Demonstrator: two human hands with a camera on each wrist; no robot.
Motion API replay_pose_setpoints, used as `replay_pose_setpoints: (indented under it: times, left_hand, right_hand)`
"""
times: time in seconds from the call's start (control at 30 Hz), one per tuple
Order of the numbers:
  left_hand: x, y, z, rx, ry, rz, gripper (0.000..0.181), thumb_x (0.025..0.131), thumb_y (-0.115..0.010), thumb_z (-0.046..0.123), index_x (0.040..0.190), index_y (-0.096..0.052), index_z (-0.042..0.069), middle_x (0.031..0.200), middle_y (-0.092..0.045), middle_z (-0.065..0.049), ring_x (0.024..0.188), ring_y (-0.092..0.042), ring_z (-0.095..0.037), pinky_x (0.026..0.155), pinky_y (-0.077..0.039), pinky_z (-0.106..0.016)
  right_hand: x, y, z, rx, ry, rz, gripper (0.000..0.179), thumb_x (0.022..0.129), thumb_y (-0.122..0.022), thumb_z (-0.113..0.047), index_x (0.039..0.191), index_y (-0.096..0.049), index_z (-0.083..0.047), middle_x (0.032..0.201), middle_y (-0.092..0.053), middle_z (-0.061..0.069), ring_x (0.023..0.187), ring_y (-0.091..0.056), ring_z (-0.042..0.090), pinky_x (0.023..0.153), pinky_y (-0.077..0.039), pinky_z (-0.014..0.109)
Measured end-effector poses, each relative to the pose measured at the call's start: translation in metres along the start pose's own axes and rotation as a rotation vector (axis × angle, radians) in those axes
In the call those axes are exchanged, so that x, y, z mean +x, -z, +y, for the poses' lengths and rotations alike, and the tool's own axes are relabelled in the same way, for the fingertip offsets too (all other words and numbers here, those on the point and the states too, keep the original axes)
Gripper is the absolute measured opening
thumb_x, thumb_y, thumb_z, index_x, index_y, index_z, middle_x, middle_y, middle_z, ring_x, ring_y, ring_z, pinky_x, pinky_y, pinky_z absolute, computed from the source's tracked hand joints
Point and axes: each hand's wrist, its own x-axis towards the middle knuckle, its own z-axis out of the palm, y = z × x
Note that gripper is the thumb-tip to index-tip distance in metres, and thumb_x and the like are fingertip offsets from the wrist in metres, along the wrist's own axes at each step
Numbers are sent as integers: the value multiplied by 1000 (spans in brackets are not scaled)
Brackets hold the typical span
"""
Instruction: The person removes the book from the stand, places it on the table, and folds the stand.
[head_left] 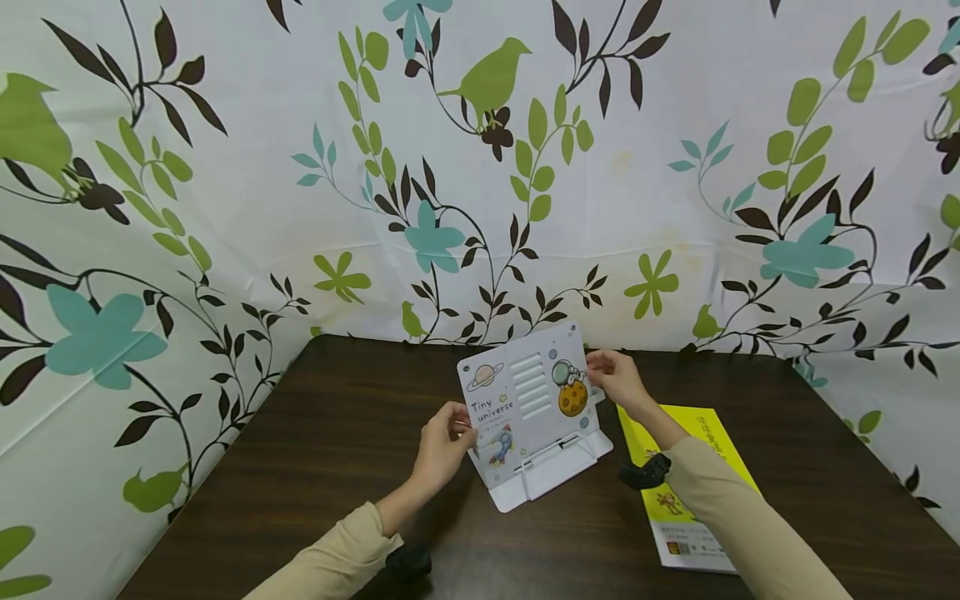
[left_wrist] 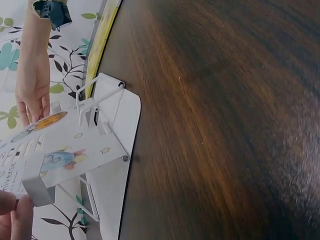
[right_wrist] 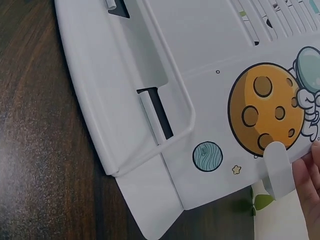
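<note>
A white metal book stand (head_left: 536, 433), printed "Tiny universe" with a planet, a rocket and an astronaut on an orange moon, stands tilted at the middle of the table. Its base plate (left_wrist: 131, 112) appears low against the tabletop. My left hand (head_left: 441, 446) pinches the panel's left edge between thumb and fingers; only those fingertips show in the left wrist view. At the opposite edge, my right hand (head_left: 617, 379) grips the panel near a side clip (right_wrist: 279, 170), its thumb partly out of sight. A wire page holder (right_wrist: 182, 95) crosses the ledge at the panel's foot.
A yellow and white book (head_left: 701, 433) lies on the dark wooden table (head_left: 300, 483) to the right, partly under my right forearm. Behind the table hangs a leaf-and-bird patterned cloth (head_left: 600, 208). Dark straps with devices (head_left: 647, 472) are on both wrists.
</note>
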Motion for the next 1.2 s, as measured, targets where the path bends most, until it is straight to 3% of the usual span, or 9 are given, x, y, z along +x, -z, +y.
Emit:
replay_pose_setpoints:
  times: [0.17,0.33,0.5,0.63,0.77,0.9,1.03,1.2]
  left_hand:
    - [-2,9,21,-25,-33,-41,19,74,-58,-17,91,-53,-13,83,-58,-24,75,-60,-37,61,-52,-33]
    - [12,18,11,37,-57,-23,28,74,-64,-11,99,-53,-8,86,-60,-18,75,-61,-27,63,-49,-24]
    - [38,28,11,42,-111,8,37,75,-67,-6,109,-54,-3,92,-60,-14,79,-62,-24,69,-49,-27]
    - [52,31,21,38,-159,-24,40,77,-65,-6,115,-54,-1,98,-58,-14,83,-60,-25,67,-50,-26]
    - [57,30,25,66,-179,-58,36,78,-63,-8,113,-56,-1,101,-59,-14,84,-60,-25,61,-51,-23]
    - [57,30,24,80,-181,-44,33,78,-63,-8,110,-59,-2,102,-61,-13,84,-60,-24,60,-50,-22]
    - [57,29,22,76,-181,-30,32,78,-63,-8,109,-60,0,101,-62,-12,83,-60,-23,59,-50,-21]
    - [58,28,19,81,-186,-27,31,78,-64,-7,107,-62,0,99,-63,-12,81,-61,-23,58,-49,-19]
  right_hand:
    - [-5,2,0,-15,-8,27,27,88,-54,0,113,-53,9,96,-56,21,82,-55,21,68,-50,19]
    - [-25,3,-11,-37,-57,55,32,89,-55,-5,117,-50,7,99,-57,21,82,-56,24,71,-52,29]
    - [-60,-8,-21,46,-182,-42,37,89,-55,-10,120,-46,8,102,-59,20,91,-59,31,78,-51,38]
    - [-85,-26,-19,141,-300,-104,37,88,-56,-9,118,-46,10,99,-62,18,88,-61,30,76,-52,37]
    - [-101,-45,-15,229,-426,-115,38,86,-58,-7,118,-46,11,96,-64,16,84,-63,25,75,-52,38]
    - [-107,-60,-12,338,-496,-112,44,85,-59,-5,122,-41,14,101,-63,21,83,-63,22,77,-51,37]
    - [-108,-71,-12,428,-493,-80,49,86,-58,-3,124,-35,16,105,-61,24,82,-63,19,78,-51,36]
    - [-106,-83,-11,508,-490,6,49,86,-58,-1,124,-31,15,96,-64,20,80,-65,19,73,-53,32]
